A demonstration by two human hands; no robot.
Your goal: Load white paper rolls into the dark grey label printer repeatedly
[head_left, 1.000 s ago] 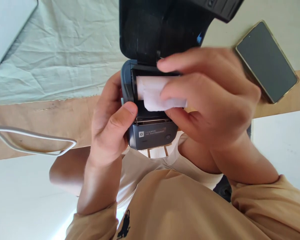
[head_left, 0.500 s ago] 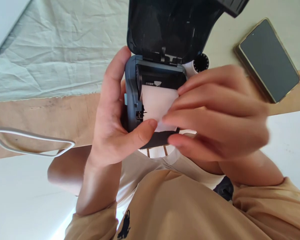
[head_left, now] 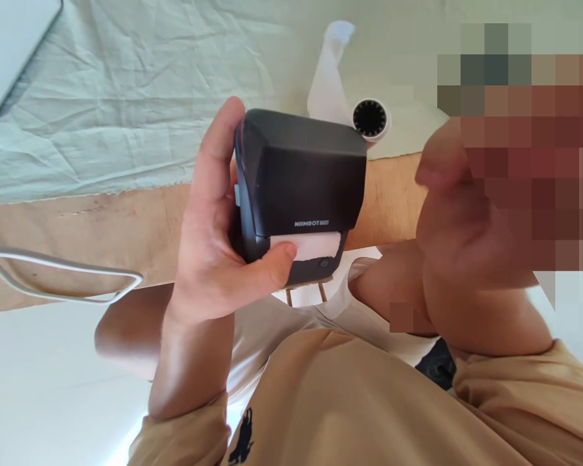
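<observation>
Black printer (head_left: 301,188), closed
Left hand (head_left: 214,233) clamps it, thumb (head_left: 272,266) on the white paper strip (head_left: 318,245); right hand (head_left: 461,213) stands apart, partly obscured, grip cannot be determined

Light is bright; right hand (head_left: 471,207) blurred, pixelated.

Label printer (head_left: 304,175) held before you, spool (head_left: 370,118) behind it

Your left hand (head_left: 208,246) grips the printer's left side, thumb on the paper strip (head_left: 318,245) at its front; your right hand (head_left: 471,207) is apart, to the right. Behind, the spool and a loose paper tail (head_left: 328,84) lie on the cloth (head_left: 140,97). Left of your left hand, a cable (head_left: 68,278) crosses the bare wood (head_left: 102,223).
</observation>
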